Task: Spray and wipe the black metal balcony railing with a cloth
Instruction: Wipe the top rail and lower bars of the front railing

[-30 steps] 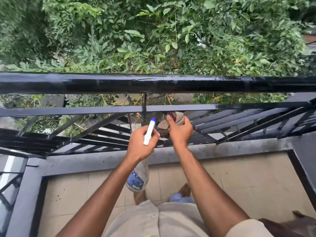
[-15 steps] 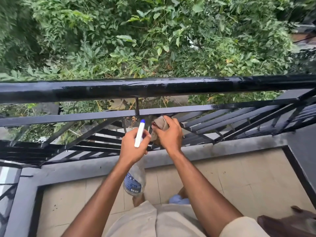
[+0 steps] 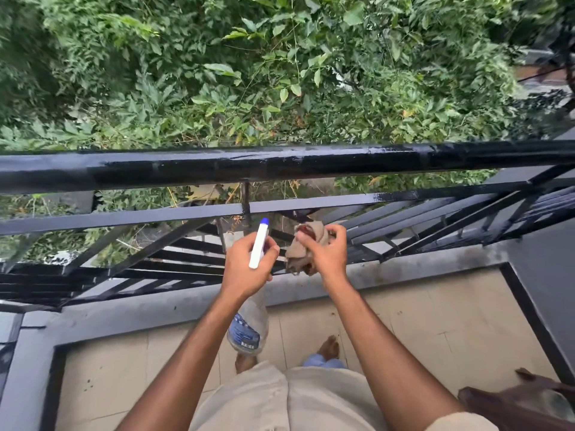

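Note:
The black metal railing runs across the view, its thick top bar glossy and wet in the middle and right. Below it lie a flat rail and slanted bars. My left hand grips a clear spray bottle with a white, blue-tipped head pointing up at the rails. My right hand holds a bunched beige cloth with reddish stains, just inside the slanted bars, below the flat rail.
Dense green foliage fills the drop beyond the railing. A grey concrete kerb edges the tiled balcony floor. A grey wall stands at right, a brown object at bottom right.
My right hand has drawn the cloth back from the bars toward me. Both hands sit lower in the view as the camera tilted up; the bottle stays held.

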A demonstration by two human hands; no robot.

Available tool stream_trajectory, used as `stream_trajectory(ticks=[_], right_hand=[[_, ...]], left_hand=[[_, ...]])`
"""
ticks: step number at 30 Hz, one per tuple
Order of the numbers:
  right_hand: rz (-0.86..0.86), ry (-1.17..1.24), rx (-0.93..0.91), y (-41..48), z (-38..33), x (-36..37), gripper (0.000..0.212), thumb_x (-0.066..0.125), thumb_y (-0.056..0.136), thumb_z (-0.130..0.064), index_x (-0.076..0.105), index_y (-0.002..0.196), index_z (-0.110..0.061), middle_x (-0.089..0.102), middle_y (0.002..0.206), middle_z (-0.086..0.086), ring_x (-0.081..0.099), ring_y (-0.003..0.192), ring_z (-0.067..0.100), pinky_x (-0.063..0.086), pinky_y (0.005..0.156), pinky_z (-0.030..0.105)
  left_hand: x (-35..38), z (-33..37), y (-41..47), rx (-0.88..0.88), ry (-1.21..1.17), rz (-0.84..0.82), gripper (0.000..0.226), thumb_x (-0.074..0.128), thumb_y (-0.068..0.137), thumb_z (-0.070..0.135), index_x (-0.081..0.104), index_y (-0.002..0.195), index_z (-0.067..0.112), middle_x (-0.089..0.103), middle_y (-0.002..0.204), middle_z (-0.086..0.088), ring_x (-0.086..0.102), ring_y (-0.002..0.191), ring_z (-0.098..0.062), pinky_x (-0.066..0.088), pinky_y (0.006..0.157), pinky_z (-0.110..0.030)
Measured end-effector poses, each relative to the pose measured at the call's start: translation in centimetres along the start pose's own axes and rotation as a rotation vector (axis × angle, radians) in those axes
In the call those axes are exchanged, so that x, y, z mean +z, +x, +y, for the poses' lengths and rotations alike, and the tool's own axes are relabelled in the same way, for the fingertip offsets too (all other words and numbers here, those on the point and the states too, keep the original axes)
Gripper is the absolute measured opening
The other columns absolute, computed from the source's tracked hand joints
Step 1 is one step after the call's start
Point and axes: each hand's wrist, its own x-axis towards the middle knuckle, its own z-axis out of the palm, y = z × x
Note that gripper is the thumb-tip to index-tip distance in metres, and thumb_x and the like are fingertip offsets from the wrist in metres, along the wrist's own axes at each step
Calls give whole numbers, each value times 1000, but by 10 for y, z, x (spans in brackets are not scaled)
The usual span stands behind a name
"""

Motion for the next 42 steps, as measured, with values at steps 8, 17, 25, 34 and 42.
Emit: stream_trajectory(ticks=[8,17,25,34,42], right_hand=[[116,637,279,17,-19,20,52,83,74,-11,64,122,-13,73,114,19,69,108,40,59,90,54],[72,-245,-102,7,-22,30,78,88,74,-26,47,139,-11,42,142,4,46,123,20,38,98,28],[-5,-463,-247,11,-18,11,52,77,82,-28,48,125,-20,61,128,6,56,116,26,48,96,39],[-2,-507,-382,16,-5,1,49,76,83,-24,62,130,-20,56,130,-1,57,112,21,49,97,38],[78,-659,-366,28,-9,-12,42,78,85,-24,66,125,-22,46,113,1,52,90,17,53,87,34]], left_hand=[[4,1,5,16,22,-31,16,67,94,7,65,81,16,66,73,-14,64,48,-24,52,46,-27],[8,1,13,16,-5,-63,6,66,86,23,66,82,18,67,68,-9,64,47,-26,55,47,-31],[21,7,18,36,10,-118,12,67,94,4,66,84,11,64,67,-7,60,49,-17,50,46,-22],[24,5,24,32,26,-132,8,68,94,7,67,86,10,65,68,-8,62,49,-21,52,47,-25],[22,8,31,24,23,-129,10,66,94,6,67,85,11,63,66,0,61,50,-14,54,48,-28]])
